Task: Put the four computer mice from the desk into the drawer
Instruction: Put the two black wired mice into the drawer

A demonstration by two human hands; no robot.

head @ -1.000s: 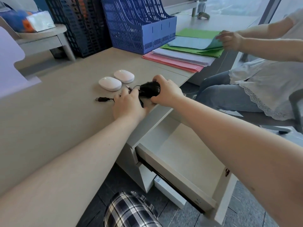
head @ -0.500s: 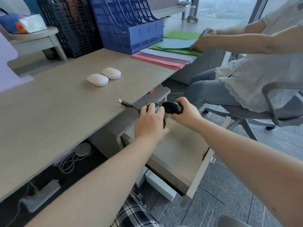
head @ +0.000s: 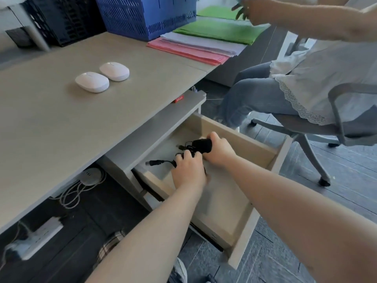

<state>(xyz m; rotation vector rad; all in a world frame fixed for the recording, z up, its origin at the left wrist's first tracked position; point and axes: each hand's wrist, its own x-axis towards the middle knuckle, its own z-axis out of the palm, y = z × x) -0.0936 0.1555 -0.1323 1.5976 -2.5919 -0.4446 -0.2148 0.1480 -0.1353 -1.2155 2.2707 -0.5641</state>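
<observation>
Two white mice lie side by side on the desk, the nearer white mouse and the farther white mouse. Both my hands are down inside the open drawer. My right hand is closed on a black wired mouse near the drawer's back. My left hand grips a black cable bundle, its USB plug sticking out to the left. Whatever else sits under my left palm is hidden.
A blue file rack and a dark crate stand at the desk's back, beside pink, white and green paper stacks. Another person sits on an office chair right of the drawer. Cables and a power strip lie under the desk.
Both hands carried the black mouse and its cable off the desk edge and down into the drawer. The two white mice stayed put.
</observation>
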